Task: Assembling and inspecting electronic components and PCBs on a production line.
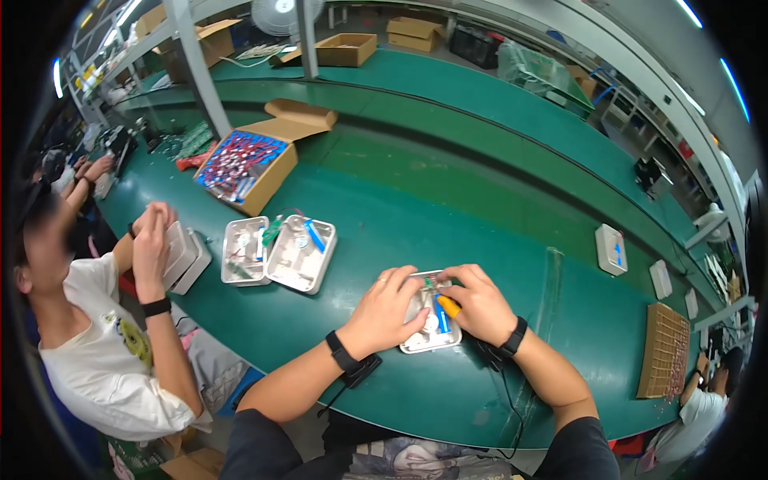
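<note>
A white plastic housing (432,344) lies on the green bench in front of me, its inside facing up. In it are a blue cylindrical battery (443,317) and part of a green circuit board (432,282). My left hand (386,310) grips the housing along its left side, fingers bent over the far edge. Over the right side, my right hand (480,308) is closed around an orange-yellow tool handle (449,306) that points across the battery. The working end of this tool is hidden, and my fingers cover the far part of the housing.
Two open white housings (302,256) with a blue battery and wires sit to the left. Behind them stands a cardboard box (268,178) full of blue batteries. A co-worker (120,320) handles white housings at the far left. A brown divided tray (666,352) lies at the right.
</note>
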Demonstrator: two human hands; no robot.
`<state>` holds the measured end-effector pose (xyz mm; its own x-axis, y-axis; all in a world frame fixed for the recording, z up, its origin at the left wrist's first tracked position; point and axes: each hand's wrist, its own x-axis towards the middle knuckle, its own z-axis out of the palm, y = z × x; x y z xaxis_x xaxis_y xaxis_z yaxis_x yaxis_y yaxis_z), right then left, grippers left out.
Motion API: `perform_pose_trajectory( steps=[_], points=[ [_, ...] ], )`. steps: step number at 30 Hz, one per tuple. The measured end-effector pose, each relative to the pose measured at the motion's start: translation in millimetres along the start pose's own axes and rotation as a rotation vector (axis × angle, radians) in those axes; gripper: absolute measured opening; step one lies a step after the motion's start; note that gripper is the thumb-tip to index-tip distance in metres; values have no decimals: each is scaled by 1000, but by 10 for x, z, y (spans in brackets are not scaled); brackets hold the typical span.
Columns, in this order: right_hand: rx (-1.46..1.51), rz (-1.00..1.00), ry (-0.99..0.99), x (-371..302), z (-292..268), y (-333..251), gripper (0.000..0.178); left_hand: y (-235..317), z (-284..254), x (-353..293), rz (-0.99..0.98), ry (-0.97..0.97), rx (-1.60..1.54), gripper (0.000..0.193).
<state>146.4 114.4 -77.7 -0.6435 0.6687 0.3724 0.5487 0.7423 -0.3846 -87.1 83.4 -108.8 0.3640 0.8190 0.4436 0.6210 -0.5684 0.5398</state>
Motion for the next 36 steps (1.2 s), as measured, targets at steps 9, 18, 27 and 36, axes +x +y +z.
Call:
perform_pose_trajectory(
  steps=[9, 18, 27, 36],
  points=[
    [-171, -188, -39, -30, -291, -89, 13, 37, 105, 61, 36, 73, 8, 44],
    [-270, -241, -244, -227, -183, -610, 16, -47, -659, 25, -5, 203, 281, 29],
    [-401, -207, -206, -211, 63, -410, 12, -704, -716, -634, -261, 97, 747, 25],
    [-497, 76, 13, 144, -191, 750, 9, -623, -559, -516, -3, -25, 407, 16]
  ],
)
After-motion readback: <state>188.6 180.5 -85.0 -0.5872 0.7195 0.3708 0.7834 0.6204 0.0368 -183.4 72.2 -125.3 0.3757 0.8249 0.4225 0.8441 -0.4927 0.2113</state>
